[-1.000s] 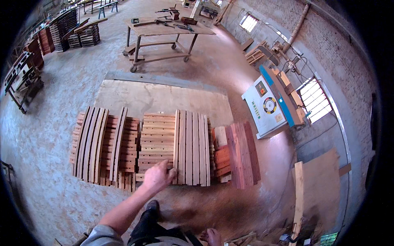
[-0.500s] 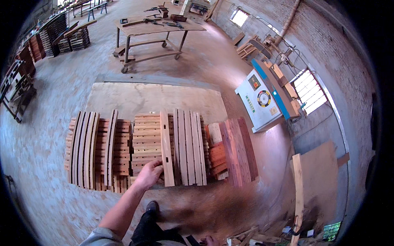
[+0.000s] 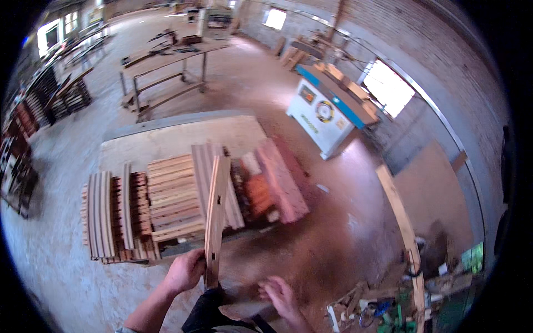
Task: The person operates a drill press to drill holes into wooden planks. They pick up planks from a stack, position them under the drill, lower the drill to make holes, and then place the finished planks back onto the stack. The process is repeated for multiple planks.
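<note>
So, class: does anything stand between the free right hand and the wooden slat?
Nothing visible. The left hand grips the wooden slat at its lower end; the open right hand is beside it, with only floor between.

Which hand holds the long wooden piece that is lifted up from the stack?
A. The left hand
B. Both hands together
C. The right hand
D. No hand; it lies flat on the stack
A: the left hand closes its grip on the lower end of the curved wooden piece, which stands raised above the stack of wooden pieces, while the right hand is open and apart from it.
</note>
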`<act>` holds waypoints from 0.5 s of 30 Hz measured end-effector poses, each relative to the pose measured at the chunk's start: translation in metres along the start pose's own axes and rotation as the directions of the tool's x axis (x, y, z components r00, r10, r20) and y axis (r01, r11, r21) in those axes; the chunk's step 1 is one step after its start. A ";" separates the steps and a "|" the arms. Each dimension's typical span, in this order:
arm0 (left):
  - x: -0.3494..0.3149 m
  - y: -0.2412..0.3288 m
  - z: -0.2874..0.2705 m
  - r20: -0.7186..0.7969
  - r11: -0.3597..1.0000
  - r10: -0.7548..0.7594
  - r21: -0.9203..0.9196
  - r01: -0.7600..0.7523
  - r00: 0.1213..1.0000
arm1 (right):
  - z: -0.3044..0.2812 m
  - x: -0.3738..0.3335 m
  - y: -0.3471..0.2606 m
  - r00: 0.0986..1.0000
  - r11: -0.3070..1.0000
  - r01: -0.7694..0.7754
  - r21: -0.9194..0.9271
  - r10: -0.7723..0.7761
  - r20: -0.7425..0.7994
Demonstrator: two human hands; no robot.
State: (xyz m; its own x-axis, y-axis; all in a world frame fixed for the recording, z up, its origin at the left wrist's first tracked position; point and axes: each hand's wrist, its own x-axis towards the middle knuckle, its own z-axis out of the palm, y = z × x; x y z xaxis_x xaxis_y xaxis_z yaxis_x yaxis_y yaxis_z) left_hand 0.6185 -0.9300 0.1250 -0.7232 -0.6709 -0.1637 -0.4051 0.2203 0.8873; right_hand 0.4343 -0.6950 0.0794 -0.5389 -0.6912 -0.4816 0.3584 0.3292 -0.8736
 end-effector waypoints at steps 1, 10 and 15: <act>-0.006 0.009 0.016 0.067 0.985 0.101 0.134 -0.109 0.993 | 0.006 -0.003 -0.009 0.991 0.989 0.128 0.073 -0.131 0.031; -0.113 0.073 0.199 0.579 0.854 0.336 0.145 -0.500 0.743 | -0.131 -0.126 0.014 0.952 0.801 0.278 0.530 -0.156 -0.264; -0.147 0.086 0.283 0.778 0.993 0.068 0.008 -0.119 0.624 | -0.204 -0.227 0.036 0.740 0.677 0.584 0.448 -0.218 -0.637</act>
State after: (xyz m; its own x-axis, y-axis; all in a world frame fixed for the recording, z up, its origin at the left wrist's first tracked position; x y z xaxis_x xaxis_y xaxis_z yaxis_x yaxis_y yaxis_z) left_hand 0.5319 -0.6116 0.1029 -0.9143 0.1476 -0.3772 -0.3209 0.3043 0.8969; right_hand 0.4135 -0.3952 0.1431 -0.9619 -0.1735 -0.2111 0.2692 -0.4687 -0.8414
